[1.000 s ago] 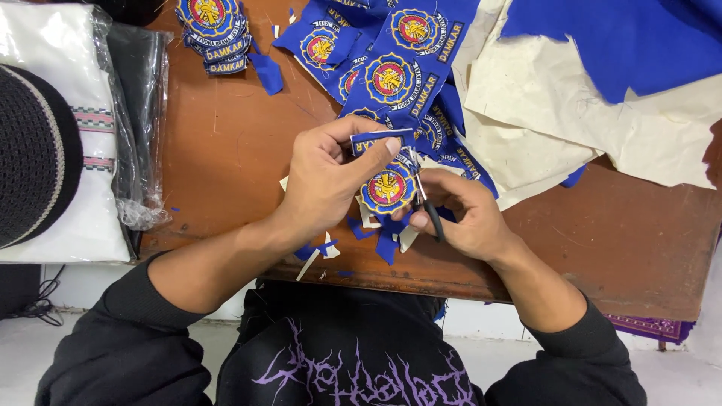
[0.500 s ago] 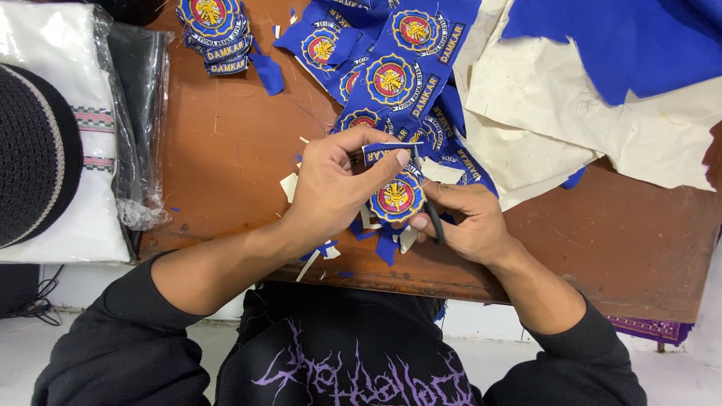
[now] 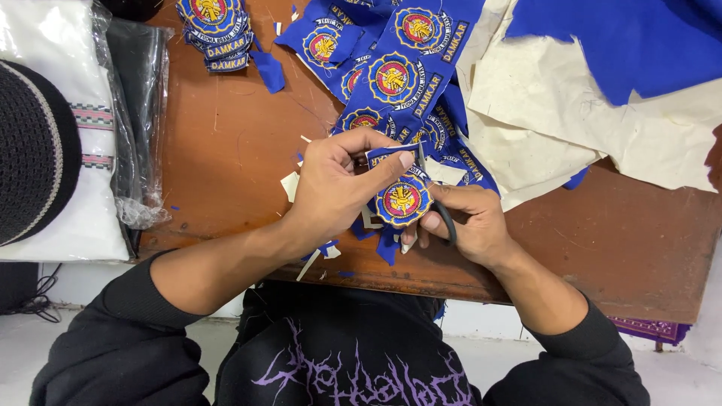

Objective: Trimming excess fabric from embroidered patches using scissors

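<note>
Head view, left hand: Your left hand [image 3: 331, 188] pinched the round blue embroidered patch with the red and yellow centre [image 3: 402, 201] between thumb and fingertips, holding it just above the table edge.
Head view, right hand: Your right hand [image 3: 470, 222] was curled shut around the black-handled scissors [image 3: 444, 218], one finger through a loop, blades running up beside the patch's rim; the blade tips were too small for you to tell whether they stood apart or together.
Patch position: It sat between both your hands, touching the left fingertips and just beside the right ones, over a scatter of blue and cream fabric offcuts [image 3: 376, 240].
Risk, fingers: I judged your left thumb lay close to the blade line; a hurried snip could nick it.
Risk, patch: Turning the patch too fast could carry the cut into the embroidered border and spoil it.
Risk, clutter: Offcuts near the edge could slide to the floor.
Surface: You worked on a worn reddish-brown wooden table [image 3: 226, 143], scratched and flecked with scraps.
On it: A strip of uncut blue embroidered patches [image 3: 391, 75] lay ahead, a small stack of trimmed ones [image 3: 214, 26] far left, and cream backing cloth with blue fabric [image 3: 602, 98] to the right.
Left side: A dark knitted cap [image 3: 30, 158] and clear plastic-wrapped folded cloth [image 3: 135, 113].
Room: Pale floor below; little else showed.
</note>
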